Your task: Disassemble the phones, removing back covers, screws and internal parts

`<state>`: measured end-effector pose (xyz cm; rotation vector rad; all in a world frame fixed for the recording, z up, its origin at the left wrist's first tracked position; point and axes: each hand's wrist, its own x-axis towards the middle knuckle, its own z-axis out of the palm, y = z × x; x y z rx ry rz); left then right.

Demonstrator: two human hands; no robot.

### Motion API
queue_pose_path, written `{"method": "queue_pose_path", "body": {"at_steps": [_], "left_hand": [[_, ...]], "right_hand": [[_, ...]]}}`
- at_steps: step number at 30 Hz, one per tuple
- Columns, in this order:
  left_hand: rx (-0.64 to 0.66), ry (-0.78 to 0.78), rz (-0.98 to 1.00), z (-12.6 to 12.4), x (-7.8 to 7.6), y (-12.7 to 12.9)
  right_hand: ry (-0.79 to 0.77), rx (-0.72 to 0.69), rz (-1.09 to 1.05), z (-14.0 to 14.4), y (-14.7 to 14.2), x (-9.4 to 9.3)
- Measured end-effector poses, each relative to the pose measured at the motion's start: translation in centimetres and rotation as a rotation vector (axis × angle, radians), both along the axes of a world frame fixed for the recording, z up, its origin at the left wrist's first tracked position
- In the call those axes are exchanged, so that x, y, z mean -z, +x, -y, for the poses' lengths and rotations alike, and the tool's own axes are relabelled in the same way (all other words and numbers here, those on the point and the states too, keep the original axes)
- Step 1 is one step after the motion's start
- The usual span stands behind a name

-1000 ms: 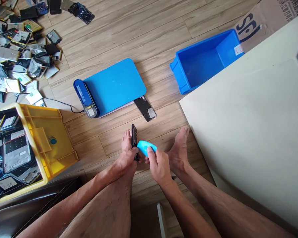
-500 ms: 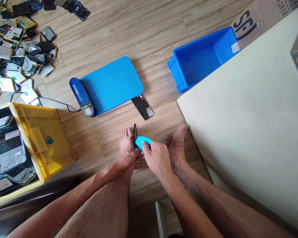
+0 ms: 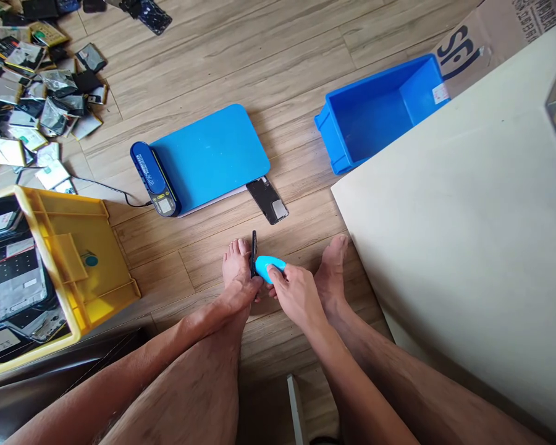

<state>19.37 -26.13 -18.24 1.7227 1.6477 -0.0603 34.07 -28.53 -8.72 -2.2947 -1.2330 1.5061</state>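
**Two hands work a phone held on edge above the floor**

Two hands meet low between the person's bare feet. The left hand (image 3: 241, 295) is closed around a dark phone (image 3: 253, 253), which stands on its narrow edge. The right hand (image 3: 294, 295) pinches a blue pick (image 3: 269, 267) in closed fingers, its tip against the phone's right side.

Black letters, seemingly "SF", show upside down on the cardboard box (image 3: 486, 37); the blue bin (image 3: 375, 111) beside it carries a small white label too small to read. The heating pad (image 3: 204, 157) has a strip of unreadable print along its dark control end, and a loose back cover (image 3: 269, 199) touches its near corner.

Bare wooden floor lies open between pad and feet. The white board (image 3: 467, 235) edges close on the right, the yellow crate (image 3: 81, 259) on the left.
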Motion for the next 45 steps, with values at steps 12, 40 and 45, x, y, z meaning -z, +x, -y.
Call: {"method": "queue_pose_path", "body": {"at_steps": [12,40,45], "left_hand": [[0.109,0.033,0.072,1.1,-0.8,0.1],[0.116,0.001,0.146,0.5,-1.5,0.3],[0.008,0.013,0.219,0.6,-1.7,0.3]], "right_hand": [[-0.197,-0.169,0.242,-0.9,-0.9,-1.4],[-0.163,-0.445,0.237,-2.1,0.8,-0.6],[-0.161,-0.446,0.245,-1.7,-0.9,-0.5]]}}
